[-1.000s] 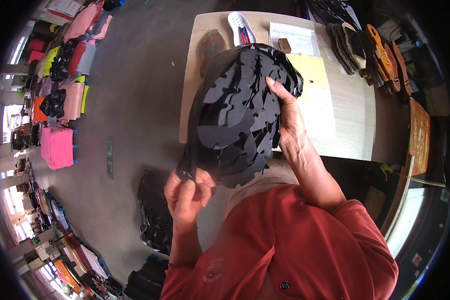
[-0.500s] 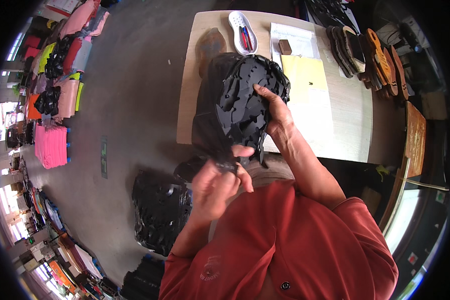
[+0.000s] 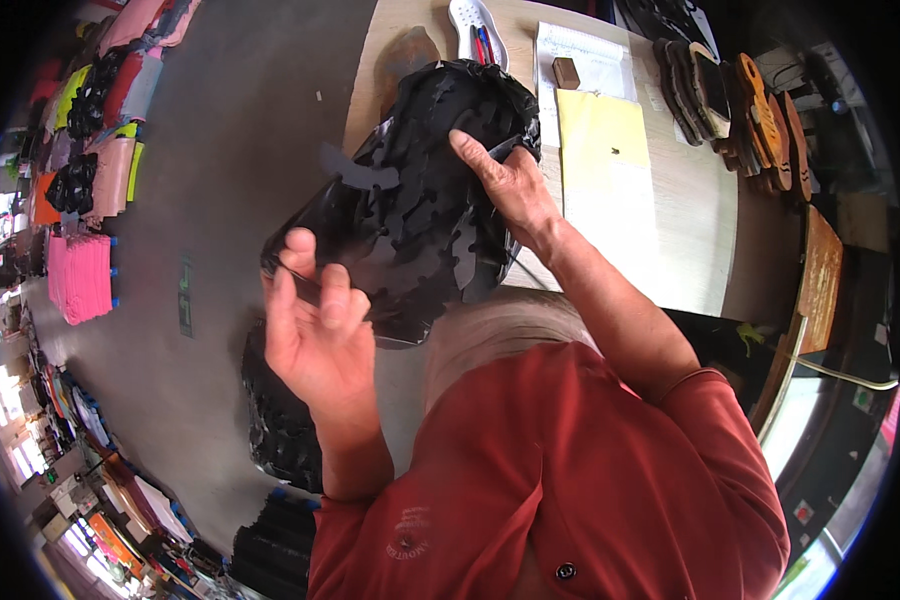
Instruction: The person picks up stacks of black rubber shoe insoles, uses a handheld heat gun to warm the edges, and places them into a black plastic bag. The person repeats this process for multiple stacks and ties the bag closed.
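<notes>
l hand (image 3: 320, 340) grip almost closed, pinching corner of blk bag (image 3: 315, 215) w/ blk cut pcs (image 3: 370, 180); r hand (image 3: 515, 195) grip spread wide, holding bag's r side, thumb on top, fingers mostly hidden. bag's partly over tabletop (image 3: 695, 200), near lap.

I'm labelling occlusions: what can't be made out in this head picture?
Head view:
- Right hand: fingertips besides the thumb's, hidden behind the black notched bundle.
- Brown rounded slab: lower part, hidden by that bundle.
- White perforated sole-shaped tray: top, cut by the upper edge.
- White paper: writing, too small.
</notes>
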A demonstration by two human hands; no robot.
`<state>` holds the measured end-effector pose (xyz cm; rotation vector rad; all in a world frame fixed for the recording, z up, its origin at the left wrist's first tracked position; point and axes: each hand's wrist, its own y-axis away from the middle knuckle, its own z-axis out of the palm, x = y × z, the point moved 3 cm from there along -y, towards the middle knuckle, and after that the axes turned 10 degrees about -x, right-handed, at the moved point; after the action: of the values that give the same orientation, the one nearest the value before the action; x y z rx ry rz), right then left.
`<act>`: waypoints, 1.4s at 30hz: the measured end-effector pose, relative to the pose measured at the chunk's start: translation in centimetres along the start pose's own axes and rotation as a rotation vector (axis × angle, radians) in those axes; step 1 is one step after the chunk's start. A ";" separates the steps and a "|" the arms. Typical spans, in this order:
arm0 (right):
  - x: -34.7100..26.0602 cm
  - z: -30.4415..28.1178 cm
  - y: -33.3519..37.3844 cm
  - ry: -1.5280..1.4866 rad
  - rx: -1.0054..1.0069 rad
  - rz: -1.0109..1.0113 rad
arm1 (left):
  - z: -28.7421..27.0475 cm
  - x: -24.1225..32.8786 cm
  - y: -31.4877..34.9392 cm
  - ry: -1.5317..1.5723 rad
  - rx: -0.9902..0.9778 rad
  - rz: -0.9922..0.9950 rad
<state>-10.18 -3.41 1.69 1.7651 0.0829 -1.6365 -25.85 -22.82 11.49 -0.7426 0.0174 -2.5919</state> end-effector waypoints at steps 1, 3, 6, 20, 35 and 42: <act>-0.6 -0.8 0.8 0.110 -0.032 0.033 | -0.4 0.3 -0.2 -0.027 -0.004 0.024; -1.6 -1.1 1.3 0.222 -0.181 0.021 | -1.0 0.8 -0.6 -0.013 0.003 0.056; -1.9 -2.7 2.2 0.523 -0.237 -0.140 | -1.5 1.0 -0.9 0.064 0.010 0.073; -6.6 -5.4 4.1 1.393 -0.716 -0.529 | -3.3 1.3 -1.8 0.189 0.067 0.122; -14.9 -6.7 6.5 1.145 -0.803 -0.701 | -2.5 4.1 1.7 -0.098 0.116 0.183; -9.4 -8.7 3.5 1.548 -0.067 -0.214 | -1.5 3.2 1.2 -0.235 0.078 0.182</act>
<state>-2.91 2.52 11.08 2.5667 1.0055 -0.0180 -28.58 -25.42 11.63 -0.9645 -0.0831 -2.3072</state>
